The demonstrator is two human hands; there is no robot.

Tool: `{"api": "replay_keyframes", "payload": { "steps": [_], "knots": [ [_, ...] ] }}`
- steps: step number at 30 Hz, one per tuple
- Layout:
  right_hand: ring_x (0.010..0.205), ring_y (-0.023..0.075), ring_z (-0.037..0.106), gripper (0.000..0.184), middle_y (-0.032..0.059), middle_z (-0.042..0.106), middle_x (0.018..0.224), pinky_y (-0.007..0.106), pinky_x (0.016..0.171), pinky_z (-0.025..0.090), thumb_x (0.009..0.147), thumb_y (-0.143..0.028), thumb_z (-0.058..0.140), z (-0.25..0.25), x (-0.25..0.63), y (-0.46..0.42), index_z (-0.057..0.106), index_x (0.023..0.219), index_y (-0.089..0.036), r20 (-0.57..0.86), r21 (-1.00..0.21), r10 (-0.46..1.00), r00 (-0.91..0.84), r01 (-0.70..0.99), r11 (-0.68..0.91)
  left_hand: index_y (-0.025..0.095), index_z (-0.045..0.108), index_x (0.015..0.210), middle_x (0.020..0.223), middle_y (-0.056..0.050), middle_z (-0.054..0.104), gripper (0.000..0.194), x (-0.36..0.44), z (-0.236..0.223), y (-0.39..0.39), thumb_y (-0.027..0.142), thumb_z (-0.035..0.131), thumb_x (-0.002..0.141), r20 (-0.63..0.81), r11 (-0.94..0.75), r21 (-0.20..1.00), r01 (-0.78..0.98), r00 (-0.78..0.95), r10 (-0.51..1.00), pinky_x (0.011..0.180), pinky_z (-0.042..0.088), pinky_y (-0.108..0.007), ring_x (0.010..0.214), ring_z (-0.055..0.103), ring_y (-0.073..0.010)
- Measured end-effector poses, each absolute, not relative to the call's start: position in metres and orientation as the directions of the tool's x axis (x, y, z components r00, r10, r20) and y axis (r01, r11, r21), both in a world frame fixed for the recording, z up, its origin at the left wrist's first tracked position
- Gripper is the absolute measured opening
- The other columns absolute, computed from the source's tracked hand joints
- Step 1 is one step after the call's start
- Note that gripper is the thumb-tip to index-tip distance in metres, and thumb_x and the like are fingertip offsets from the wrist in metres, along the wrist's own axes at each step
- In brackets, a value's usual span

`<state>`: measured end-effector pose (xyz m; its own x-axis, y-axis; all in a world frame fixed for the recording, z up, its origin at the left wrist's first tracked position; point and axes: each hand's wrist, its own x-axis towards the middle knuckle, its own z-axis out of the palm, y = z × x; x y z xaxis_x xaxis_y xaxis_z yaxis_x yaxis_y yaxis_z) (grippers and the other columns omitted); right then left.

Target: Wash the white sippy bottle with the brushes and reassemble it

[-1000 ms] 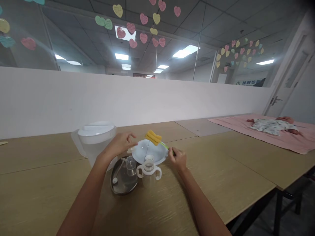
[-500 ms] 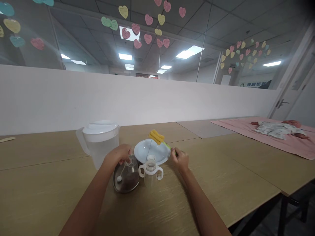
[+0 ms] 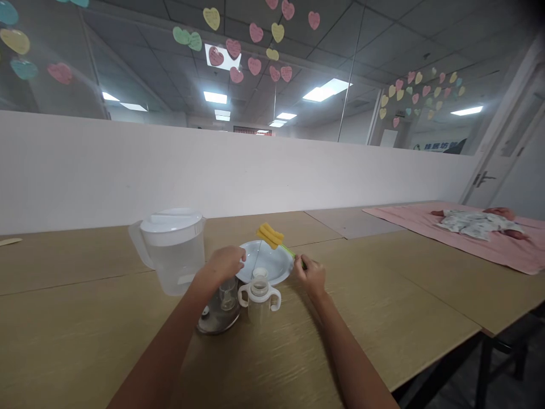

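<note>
My right hand point(image 3: 310, 272) is closed round the green handle of a sponge bottle brush point(image 3: 271, 234), its yellow head raised over the white bowl point(image 3: 279, 271). My left hand point(image 3: 225, 265) hovers at the bowl's left rim, fingers loosely bent and seemingly holding nothing. Below it, a small clear cup-shaped piece point(image 3: 229, 295) stands on a round metal tray point(image 3: 219, 325), partly covered by my wrist. A clear baby bottle point(image 3: 259, 307) with two white handles stands uncapped in front of the bowl. Just behind its mouth shows a white ring-shaped part point(image 3: 260, 273).
A lidded translucent pitcher point(image 3: 179, 255) with liquid stands left of the tray. A baby doll point(image 3: 468, 223) in patterned clothes lies on a pink cloth point(image 3: 404, 224) at the right. A flat wooden stick point(image 3: 11, 241) lies far left. Behind the table point(image 3: 361, 318) rises a white wall point(image 3: 255, 176).
My left hand has let go of the clear cup-shaped piece on the tray and moved right and up to the bowl's rim. My right hand keeps the brush in nearly the same place.
</note>
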<state>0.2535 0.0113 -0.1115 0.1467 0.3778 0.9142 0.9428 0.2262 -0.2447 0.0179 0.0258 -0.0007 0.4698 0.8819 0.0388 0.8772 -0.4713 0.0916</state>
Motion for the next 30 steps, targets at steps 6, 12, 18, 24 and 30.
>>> {"api": "replay_keyframes", "payload": {
  "steps": [6,12,18,24,30],
  "knots": [
    [0.037,0.0067,0.033,0.041,-0.0032,0.038,0.039,0.022,0.044,0.020,0.086,-0.032,0.037,-0.113,0.253,0.011,0.043,0.048,-0.017,0.910,-0.242,0.387,0.146,0.947,0.210,0.022,0.064,0.100,0.104,-0.007,0.065,0.030,0.043,-0.030,0.033,0.028,0.044,0.079,0.069,-0.640,0.252,0.726,0.646,0.760,0.078,0.040,-0.027,0.096,0.058,-0.0212],
    [0.037,0.0074,0.034,0.043,-0.0022,0.041,0.039,0.022,0.044,0.020,0.086,-0.033,0.035,-0.112,0.251,0.010,0.045,0.048,-0.017,0.898,-0.257,0.414,0.150,0.942,0.215,0.019,0.068,0.068,0.066,-0.003,0.067,0.016,0.048,-0.042,0.043,0.030,0.058,0.064,-0.012,-0.590,0.323,0.740,0.626,0.780,0.059,0.040,-0.024,0.066,0.060,-0.0188],
    [0.037,0.0072,0.032,0.044,-0.0026,0.039,0.038,0.022,0.043,0.019,0.086,-0.033,0.035,-0.111,0.253,0.009,0.044,0.047,-0.017,0.910,-0.282,0.361,0.206,0.944,0.170,0.016,0.063,0.072,0.072,-0.003,0.065,0.022,0.042,-0.029,0.048,0.030,0.047,0.073,0.118,-0.589,0.403,0.701,0.598,0.793,0.063,0.040,-0.023,0.069,0.057,-0.0159],
    [0.037,0.0067,0.033,0.043,-0.0029,0.039,0.038,0.021,0.043,0.021,0.087,-0.029,0.036,-0.112,0.252,0.011,0.045,0.047,-0.016,0.949,-0.154,0.305,0.085,0.966,0.208,0.015,0.053,0.083,0.073,-0.003,0.059,0.034,0.030,-0.001,0.047,0.040,0.030,0.085,0.332,-0.588,0.589,0.555,0.497,0.802,0.062,0.044,-0.024,0.065,0.056,-0.0140],
    [0.036,0.0067,0.033,0.042,-0.0029,0.041,0.038,0.022,0.042,0.018,0.087,-0.032,0.040,-0.114,0.254,0.014,0.047,0.048,-0.016,0.955,-0.157,0.269,0.127,0.983,0.093,0.016,0.048,0.081,0.071,-0.002,0.055,0.031,0.030,0.015,0.039,0.040,0.030,0.086,0.432,-0.545,0.782,0.304,0.365,0.824,0.073,0.047,-0.025,0.071,0.057,-0.0131]
  ]
}}
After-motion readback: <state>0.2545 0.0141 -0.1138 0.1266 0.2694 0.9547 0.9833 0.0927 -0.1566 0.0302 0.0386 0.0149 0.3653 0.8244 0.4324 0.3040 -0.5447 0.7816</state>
